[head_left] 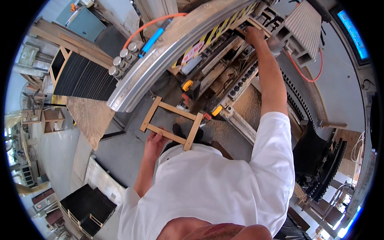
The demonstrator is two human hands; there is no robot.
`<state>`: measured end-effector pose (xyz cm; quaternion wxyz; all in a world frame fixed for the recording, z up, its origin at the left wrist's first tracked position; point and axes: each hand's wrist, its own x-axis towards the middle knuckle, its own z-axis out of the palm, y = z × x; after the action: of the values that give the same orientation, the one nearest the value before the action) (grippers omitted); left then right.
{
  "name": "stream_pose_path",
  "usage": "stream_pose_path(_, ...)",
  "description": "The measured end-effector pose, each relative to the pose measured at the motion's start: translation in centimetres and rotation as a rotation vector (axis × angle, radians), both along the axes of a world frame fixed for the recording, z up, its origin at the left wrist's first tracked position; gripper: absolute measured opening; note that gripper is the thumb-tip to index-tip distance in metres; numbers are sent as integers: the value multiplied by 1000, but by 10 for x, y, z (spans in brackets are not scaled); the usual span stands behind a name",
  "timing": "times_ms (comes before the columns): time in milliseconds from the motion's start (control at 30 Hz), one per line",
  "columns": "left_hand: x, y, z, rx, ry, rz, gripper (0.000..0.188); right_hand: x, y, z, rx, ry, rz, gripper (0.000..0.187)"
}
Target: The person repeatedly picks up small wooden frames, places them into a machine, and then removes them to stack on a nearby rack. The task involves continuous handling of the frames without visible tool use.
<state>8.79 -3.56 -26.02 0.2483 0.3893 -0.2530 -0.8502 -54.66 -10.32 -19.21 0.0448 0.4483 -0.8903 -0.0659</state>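
My left hand is closed on the lower rail of a light wooden frame. The frame has two cross rails between two longer side pieces and hangs tilted in front of my waist. Stretched far forward, my right arm reaches into a woodworking machine. At its far end my right hand is at some light wooden pieces below the striped guard. The fingers there are small and partly hidden, so their grip does not show.
A curved metal beam with a yellow-black striped edge arches over the machine. Yellow knobs stick out at the machine's near end. Sawdust covers its bed. Stacked dark strips stand left; a lit screen hangs right.
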Motion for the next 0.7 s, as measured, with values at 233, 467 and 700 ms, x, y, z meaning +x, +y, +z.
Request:
stream_pose_path(233,-2,7,-8,26,18,25,29,-14,0,-7,0,81,-28,29)
stream_pose_path(467,2,9,-9,-10,-6,56,30,7,5,15,-62,24,23,25)
stream_pose_path(700,14,0,-1,-114,-107,116,28,6,8,16,-16,2,28,26)
